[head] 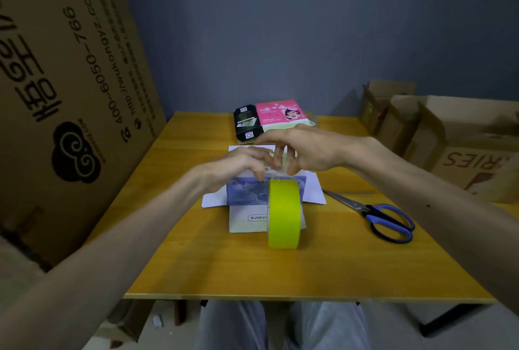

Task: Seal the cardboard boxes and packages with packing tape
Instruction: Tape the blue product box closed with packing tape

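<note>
The tape roll [283, 213] stood just near of both hands; the right hand [309, 150] pinched its strip [284, 157], and the left hand [241, 164] gripped the package [244, 195].

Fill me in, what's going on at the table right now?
A person is taping a small package. The left hand and right hand work at its far end. The right hand seems to pinch a strip pulled from the tape roll, which stands on edge at the package's near end. What the left fingers do is unclear. Scissors lie untouched to the right.
</note>
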